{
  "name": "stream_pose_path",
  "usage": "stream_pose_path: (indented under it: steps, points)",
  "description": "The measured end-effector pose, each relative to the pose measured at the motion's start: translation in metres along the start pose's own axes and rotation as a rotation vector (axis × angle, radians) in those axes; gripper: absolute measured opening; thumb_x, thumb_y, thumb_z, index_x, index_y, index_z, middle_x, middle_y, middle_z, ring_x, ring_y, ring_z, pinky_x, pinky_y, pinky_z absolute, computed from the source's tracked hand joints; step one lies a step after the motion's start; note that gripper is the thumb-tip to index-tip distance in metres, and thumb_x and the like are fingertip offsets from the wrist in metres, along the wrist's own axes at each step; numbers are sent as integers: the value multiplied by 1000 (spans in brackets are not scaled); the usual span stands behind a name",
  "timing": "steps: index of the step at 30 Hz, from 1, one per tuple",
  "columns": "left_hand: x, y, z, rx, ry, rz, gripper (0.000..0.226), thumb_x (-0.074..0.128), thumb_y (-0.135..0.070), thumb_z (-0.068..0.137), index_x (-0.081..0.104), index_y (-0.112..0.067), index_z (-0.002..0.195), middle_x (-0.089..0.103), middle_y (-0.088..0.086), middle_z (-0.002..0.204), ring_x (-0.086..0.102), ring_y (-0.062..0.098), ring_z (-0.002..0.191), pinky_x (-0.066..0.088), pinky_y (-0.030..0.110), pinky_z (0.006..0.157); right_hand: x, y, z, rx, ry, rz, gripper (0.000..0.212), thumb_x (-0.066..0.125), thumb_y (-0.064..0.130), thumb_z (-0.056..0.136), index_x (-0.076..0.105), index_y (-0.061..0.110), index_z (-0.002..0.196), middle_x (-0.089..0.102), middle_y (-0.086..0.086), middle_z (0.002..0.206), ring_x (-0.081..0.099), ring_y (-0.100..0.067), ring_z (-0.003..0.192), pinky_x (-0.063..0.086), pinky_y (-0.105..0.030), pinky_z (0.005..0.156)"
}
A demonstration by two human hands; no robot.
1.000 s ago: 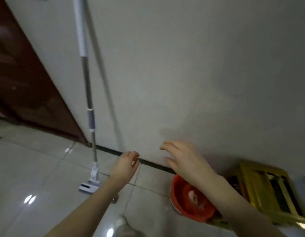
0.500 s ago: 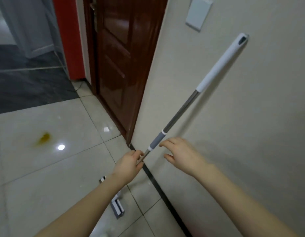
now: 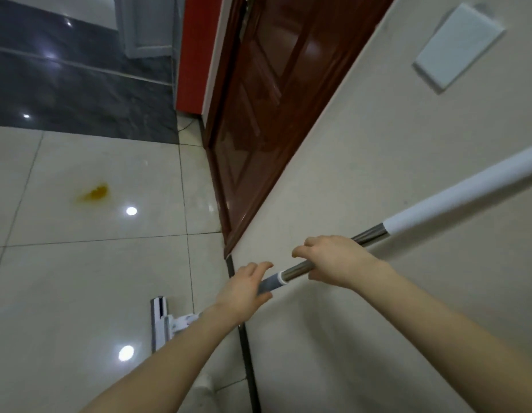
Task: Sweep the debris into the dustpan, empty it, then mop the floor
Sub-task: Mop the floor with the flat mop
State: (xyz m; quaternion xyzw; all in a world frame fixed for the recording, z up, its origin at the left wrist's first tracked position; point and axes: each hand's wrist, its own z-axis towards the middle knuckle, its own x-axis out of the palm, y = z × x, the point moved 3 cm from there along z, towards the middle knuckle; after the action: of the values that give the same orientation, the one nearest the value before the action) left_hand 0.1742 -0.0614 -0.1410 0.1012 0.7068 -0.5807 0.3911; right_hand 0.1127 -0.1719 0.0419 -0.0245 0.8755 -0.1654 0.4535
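A mop leans out from the wall: its white upper handle point(image 3: 467, 192) runs down through a steel section to a grey collar point(image 3: 270, 286). Its flat white head point(image 3: 159, 323) rests on the pale floor tiles. My right hand point(image 3: 336, 260) is curled over the steel section of the handle. My left hand point(image 3: 244, 290) holds the grey collar between thumb and fingers, just below the right hand. An orange-yellow stain point(image 3: 93, 193) lies on the tiles to the far left. No dustpan or broom shows.
A dark red wooden door point(image 3: 259, 114) stands beside the beige wall point(image 3: 363, 144), which carries a white switch plate point(image 3: 458, 46). A black strip point(image 3: 247, 353) runs along the wall's foot. Dark grey flooring point(image 3: 80, 84) begins beyond the pale tiles.
The view swung left from the red bucket to the door. Both hands went from empty, near the pole, to gripping the mop handle, which now tilts away from the wall.
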Motion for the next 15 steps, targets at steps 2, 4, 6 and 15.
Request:
stream_pose_path:
  steps: [2, 4, 6, 15]
  points:
    - [19, -8, 15, 11, 7, 23, 65, 62, -35, 87, 31, -27, 143, 45, 1, 136, 42, 22, 123, 39, 36, 100, 8, -13, 3, -29, 59, -92, 43, 59, 27, 91, 47, 26, 133, 57, -4, 119, 59, -28, 109, 46, -37, 82]
    - [35, -16, 27, 10, 14, 51, 61, 60, -36, 88, 33, -26, 142, 48, 1, 133, 45, 23, 120, 37, 35, 99, 13, -19, 6, -70, 62, -209, 36, 53, 22, 95, 47, 24, 131, 58, -5, 118, 60, -29, 107, 40, -34, 74]
    - [47, -22, 34, -19, 7, 36, 53, 59, -36, 89, 39, -24, 136, 52, 2, 125, 51, 23, 111, 39, 34, 95, 17, -21, 10, -84, 48, -292, 30, 47, 20, 98, 50, 23, 127, 60, -5, 117, 61, -29, 106, 34, -32, 69]
    - [25, -17, 45, 69, 78, 92, 30, 51, -18, 92, 44, -10, 120, 53, 12, 109, 53, 30, 94, 41, 40, 77, 3, -24, 23, -42, 20, -357, 26, 52, 39, 97, 62, 23, 113, 66, -1, 111, 63, -24, 103, 35, -30, 68]
